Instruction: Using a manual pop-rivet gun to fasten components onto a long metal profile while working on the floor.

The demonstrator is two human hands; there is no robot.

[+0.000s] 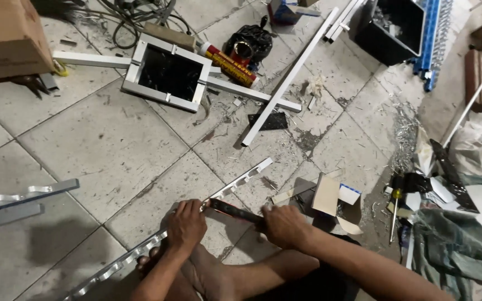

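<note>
A cardboard box [8,38] is sitting at the far left corner of the tiled floor [101,145], and a red and yellow tube [229,65] is lying beside a square metal frame [168,72], its label too blurred to read. A small blue and white carton [349,194] is lying open just right of the hands, next to a folded brown card [326,195]. The left hand [186,224] is closing around a notched aluminium strip [196,214] that is running diagonally from the near left toward the middle of the floor, pressing it down. The right hand [283,224] is gripping the handle end of a dark file [232,210], which is lying across the strip just beside the left fingers. A bare foot [196,273] is resting under the strip. White bars [285,83] are crossing further off, a black bin [389,25] is standing at the top right, and a screwdriver [395,214] is lying amid clutter on the right.
</note>
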